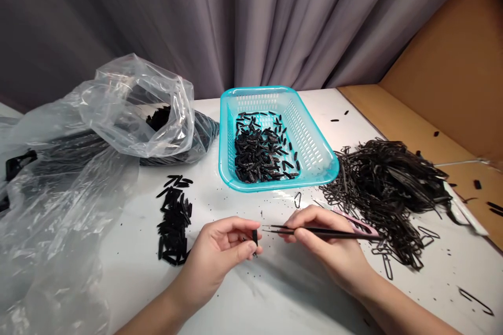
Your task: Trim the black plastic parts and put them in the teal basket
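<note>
My left hand (220, 251) pinches a small black plastic piece (254, 237) upright between thumb and fingers, just above the white table (275, 293). My right hand (322, 241) grips black tweezers (314, 231) whose tips point left, a short gap from that piece. A pile of similar black pieces (175, 220) lies left of my left hand. A turquoise basket (314, 141) behind my hands holds many more black pieces. A tangle of thin black loops (389, 183) lies to the right.
A crumpled clear plastic bag (118, 115) with black pieces inside fills the left side. Brown cardboard (440, 89) borders the table on the right. Black specks and stray loops (475, 301) litter the surface. A grey curtain (236, 15) hangs behind.
</note>
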A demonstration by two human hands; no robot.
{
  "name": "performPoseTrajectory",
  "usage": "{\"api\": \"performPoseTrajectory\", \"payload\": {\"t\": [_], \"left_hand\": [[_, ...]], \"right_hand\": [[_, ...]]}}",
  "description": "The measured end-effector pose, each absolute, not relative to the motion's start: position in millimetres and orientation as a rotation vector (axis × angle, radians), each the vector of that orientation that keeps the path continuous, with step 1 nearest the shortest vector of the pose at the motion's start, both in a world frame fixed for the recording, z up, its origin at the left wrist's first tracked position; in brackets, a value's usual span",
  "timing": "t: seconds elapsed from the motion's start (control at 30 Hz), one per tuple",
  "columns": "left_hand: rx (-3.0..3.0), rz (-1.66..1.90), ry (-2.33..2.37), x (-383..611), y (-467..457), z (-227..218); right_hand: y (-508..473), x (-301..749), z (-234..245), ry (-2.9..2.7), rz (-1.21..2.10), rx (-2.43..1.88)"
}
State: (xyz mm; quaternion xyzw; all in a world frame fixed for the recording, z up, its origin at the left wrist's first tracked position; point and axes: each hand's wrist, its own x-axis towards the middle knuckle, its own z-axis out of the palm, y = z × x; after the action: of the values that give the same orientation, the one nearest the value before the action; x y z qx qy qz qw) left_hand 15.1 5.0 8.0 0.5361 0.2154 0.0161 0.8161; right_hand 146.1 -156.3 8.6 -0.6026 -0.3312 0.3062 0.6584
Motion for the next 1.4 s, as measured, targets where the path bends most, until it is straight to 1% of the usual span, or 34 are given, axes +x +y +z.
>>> {"api": "performPoseTrajectory", "payload": {"t": [0.1,0.2,0.77,1.4], "left_hand": [[1.119,0.031,0.457,15,5,7],[1.11,0.027,0.441,15,6,8],[1.036,-0.057,0.417,14,8,11],[0.811,-0.327,0.46,17,14,16]], "right_hand": [[-160,146,9,-1.021,0.62,-1.385],[-162,146,11,-1.15,0.609,-1.386],[-158,146,15,-1.296,0.504,-1.355],[-163,144,20,-1.379,0.608,-1.313]]}}
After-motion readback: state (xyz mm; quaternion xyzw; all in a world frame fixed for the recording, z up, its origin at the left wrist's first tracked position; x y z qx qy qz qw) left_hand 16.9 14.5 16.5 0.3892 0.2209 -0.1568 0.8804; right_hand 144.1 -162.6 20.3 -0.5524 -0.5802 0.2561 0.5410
